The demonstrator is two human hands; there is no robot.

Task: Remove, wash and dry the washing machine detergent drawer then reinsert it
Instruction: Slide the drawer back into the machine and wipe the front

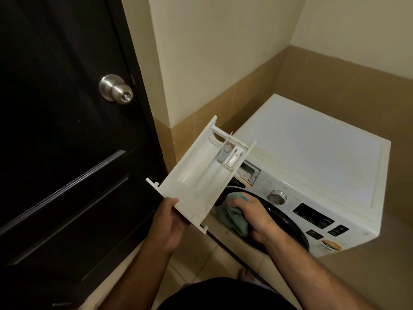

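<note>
The detergent drawer is held out of the washing machine, tilted, with its near end clasped by the left hand, whose fingers are wrapped beneath it and thumb laid on top. Its compartments appear empty. A teal cloth is clenched in the closed fingers of the right hand, before the round door. The drawer slot is seen open behind the drawer.

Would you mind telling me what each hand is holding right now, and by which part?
The left hand grips the white detergent drawer at its near end corner. The right hand clutches a bunched teal cloth.
</note>
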